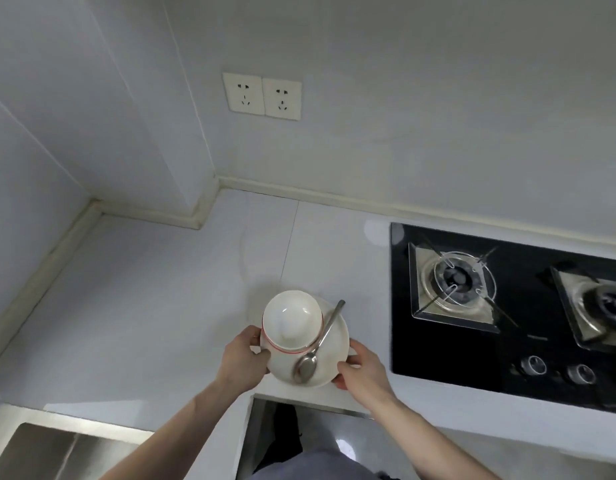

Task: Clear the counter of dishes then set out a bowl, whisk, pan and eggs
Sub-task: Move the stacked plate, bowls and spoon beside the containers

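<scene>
Sink (50,452): nearest of all, low on the left, steel basin just showing — my guess at where this stack goes.
Left hand (242,358): fingers curled round the plate's left edge, thumb against the bowl's wall.
Right hand (360,370): thumb on top of the rim, fingers tucked under it out of sight, gripping the right edge.
Plate (329,348): white, held between both hands over the counter's near edge; I cannot tell whether it is lifted or touching.
Spoon (317,344): lying loose on the plate, scoop near, handle pointing far-right past the rim, leaning on the bowl.
Bowl (292,318): white with a red band, sitting on the plate's left half, empty inside.
Risk: tilt the plate and that spoon slides off; the bowl sits off-centre, so a quick swing towards the sink could tip it.
Counter (161,289): pale, glossy.
Gas hob (507,306): black, right of the dishes, burners unlit, well apart from the hands.
Sockets (262,97): two on the far wall.
</scene>
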`<state>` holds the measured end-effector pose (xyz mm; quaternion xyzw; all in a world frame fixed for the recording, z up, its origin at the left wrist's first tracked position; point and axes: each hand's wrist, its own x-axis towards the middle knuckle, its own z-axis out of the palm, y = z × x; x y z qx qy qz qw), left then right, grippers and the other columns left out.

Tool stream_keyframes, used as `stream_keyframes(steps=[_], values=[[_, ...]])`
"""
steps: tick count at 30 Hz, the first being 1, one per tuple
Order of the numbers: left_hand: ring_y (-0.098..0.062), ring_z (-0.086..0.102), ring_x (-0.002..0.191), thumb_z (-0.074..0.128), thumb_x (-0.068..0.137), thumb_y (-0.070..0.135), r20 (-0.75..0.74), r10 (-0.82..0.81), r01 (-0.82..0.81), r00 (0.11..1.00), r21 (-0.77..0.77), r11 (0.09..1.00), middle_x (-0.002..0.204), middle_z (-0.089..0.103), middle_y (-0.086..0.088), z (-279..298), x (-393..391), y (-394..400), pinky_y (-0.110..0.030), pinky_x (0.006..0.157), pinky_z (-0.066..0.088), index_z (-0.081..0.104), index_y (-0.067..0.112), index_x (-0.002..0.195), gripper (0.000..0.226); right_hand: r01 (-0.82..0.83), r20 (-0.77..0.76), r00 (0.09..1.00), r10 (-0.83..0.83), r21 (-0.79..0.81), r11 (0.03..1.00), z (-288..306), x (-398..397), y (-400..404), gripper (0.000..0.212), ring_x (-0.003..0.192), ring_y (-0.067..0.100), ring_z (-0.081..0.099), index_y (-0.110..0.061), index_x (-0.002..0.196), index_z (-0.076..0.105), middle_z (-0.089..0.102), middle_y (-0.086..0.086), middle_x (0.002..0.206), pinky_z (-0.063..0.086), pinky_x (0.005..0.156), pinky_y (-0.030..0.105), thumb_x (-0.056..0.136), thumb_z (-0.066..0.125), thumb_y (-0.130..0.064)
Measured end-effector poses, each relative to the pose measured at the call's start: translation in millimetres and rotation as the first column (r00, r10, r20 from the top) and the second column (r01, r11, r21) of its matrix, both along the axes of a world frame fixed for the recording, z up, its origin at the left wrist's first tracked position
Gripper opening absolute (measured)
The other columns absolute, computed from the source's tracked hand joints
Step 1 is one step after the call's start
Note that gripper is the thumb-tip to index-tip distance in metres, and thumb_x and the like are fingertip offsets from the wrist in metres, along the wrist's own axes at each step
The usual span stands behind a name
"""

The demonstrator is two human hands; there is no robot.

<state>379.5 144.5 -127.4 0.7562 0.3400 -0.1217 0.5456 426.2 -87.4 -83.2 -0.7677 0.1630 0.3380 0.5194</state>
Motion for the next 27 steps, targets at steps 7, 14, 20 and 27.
stream_keyframes(steps=[7,14,20,27], values=[[-0.02,0.074,0.075,0.055,0.085,0.001,0.0,-0.144,0.144,0.99,-0.009,0.99,0.106,0.068,0.004,25.4,22.6,-78.0,-0.042,0.073,0.064,0.065,0.019,0.102,0.026,0.104,0.066,0.992,-0.106,0.036,0.994,16.2,-11.8,-93.5,0.051,0.077,0.023,0.078,-0.032,0.128,0.067,0.073,0.01,0.105,0.063,0.075,0.029,0.089,0.055,-0.002],[-0.022,0.075,0.075,0.057,0.084,0.002,0.022,-0.22,0.22,0.975,-0.022,0.975,0.107,0.067,-0.001,51.6,26.8,-201.4,-0.042,0.073,0.065,0.065,0.015,0.101,0.022,0.216,0.124,0.967,-0.222,0.056,0.975,47.0,-32.7,-215.0,0.055,0.074,0.021,0.078,-0.037,0.133,0.064,0.071,0.004,0.107,0.064,0.075,0.029,0.089,0.057,-0.004],[-0.03,0.074,0.084,0.057,0.085,-0.004,0.054,-0.291,0.293,0.955,-0.031,0.956,0.1,0.069,-0.008,73.7,20.9,-319.8,-0.045,0.076,0.064,0.064,0.009,0.1,0.021,0.264,0.153,0.952,-0.267,0.04,0.964,62.8,-56.6,-330.2,0.054,0.073,0.021,0.078,-0.035,0.133,0.065,0.07,0.006,0.106,0.064,0.077,0.031,0.088,0.055,-0.007],[-0.02,0.077,0.077,0.061,0.083,0.002,0.061,-0.44,0.442,0.896,-0.009,0.897,0.098,0.074,-0.003,92.7,21.8,-426.5,-0.04,0.077,0.065,0.066,0.014,0.101,0.022,0.35,0.202,0.917,-0.345,0.011,0.937,80.0,-87.0,-435.5,0.045,0.072,0.028,0.077,-0.041,0.103,0.075,0.077,0.003,0.08,0.063,0.082,0.049,0.079,0.054,-0.01]])
